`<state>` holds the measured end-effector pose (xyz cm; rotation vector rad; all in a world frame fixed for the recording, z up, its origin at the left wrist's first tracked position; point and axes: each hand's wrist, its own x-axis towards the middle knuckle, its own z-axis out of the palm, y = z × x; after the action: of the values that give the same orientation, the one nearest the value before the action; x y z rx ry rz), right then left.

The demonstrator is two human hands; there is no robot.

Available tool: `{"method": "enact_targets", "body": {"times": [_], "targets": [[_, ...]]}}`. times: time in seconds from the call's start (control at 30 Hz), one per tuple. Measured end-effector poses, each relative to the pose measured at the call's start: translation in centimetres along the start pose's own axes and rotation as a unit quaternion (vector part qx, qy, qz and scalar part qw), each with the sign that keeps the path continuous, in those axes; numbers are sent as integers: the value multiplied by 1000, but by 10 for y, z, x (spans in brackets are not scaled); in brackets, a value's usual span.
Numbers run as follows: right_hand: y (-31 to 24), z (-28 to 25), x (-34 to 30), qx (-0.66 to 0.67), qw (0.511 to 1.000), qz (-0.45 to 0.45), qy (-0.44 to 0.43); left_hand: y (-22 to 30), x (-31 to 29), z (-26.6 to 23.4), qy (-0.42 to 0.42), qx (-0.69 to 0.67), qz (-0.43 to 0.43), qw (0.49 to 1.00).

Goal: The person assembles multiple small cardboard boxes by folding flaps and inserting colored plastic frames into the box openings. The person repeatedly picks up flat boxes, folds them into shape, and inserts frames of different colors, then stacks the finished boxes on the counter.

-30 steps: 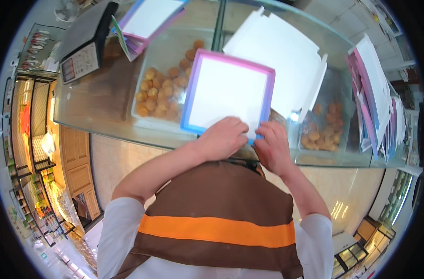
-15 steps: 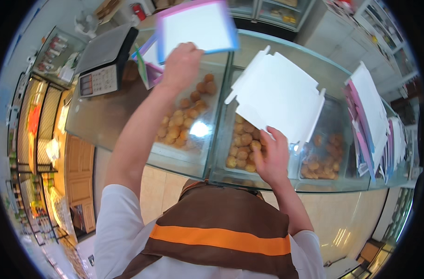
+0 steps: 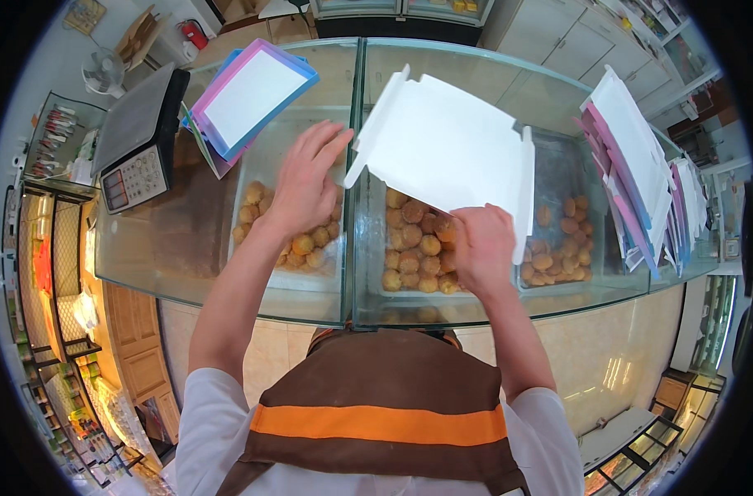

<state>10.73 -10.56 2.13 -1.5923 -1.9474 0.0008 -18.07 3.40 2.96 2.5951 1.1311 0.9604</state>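
A white flat cardboard box blank (image 3: 455, 145) with notched tabs lies tilted on the glass counter, over part of a tray of round brown baked balls (image 3: 411, 252). My right hand (image 3: 484, 248) is closed on its near edge, fingers curled on top. My left hand (image 3: 308, 178) is empty, with its fingers stretched toward the blank's left corner; a narrow gap seems to separate them. To the left, a folded box tray (image 3: 252, 99) with pink and blue walls and a white inside rests on other box parts.
A scale (image 3: 141, 136) stands at the far left of the glass counter (image 3: 199, 273). Flat pink, blue and white box blanks (image 3: 633, 165) lean in a stack at the right. More baked balls (image 3: 562, 248) show through the glass. A fan (image 3: 104, 73) stands beyond the scale.
My left hand has put down the folded box tray at the left and come back toward the blank. My right hand has closed on the blank's near edge.
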Motion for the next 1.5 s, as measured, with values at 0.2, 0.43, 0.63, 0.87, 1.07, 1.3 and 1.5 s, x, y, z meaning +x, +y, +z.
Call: {"method": "enact_targets", "body": {"times": [0.2,0.43,0.63,0.87,1.07,1.3,1.5], "targets": [[-19,-129,45,5,990,-121,67,80,44,-73,84,-215,111,966],[-20,-139,65,283,854,122,418,115,47,-114,180,-527,-8,831],[-35,-111,77,463,861,142,156,131,36,-109,144,-626,-203,739],[-52,-88,89,384,866,239,213,58,-16,-79,50,-651,-187,734],[-63,-95,85,494,824,254,111,76,-18,-77,126,-585,-334,728],[-84,-89,48,507,805,293,91,119,-40,-69,159,-375,-265,874],[-89,-76,33,467,812,274,217,128,-55,-47,305,-392,-252,831]]}}
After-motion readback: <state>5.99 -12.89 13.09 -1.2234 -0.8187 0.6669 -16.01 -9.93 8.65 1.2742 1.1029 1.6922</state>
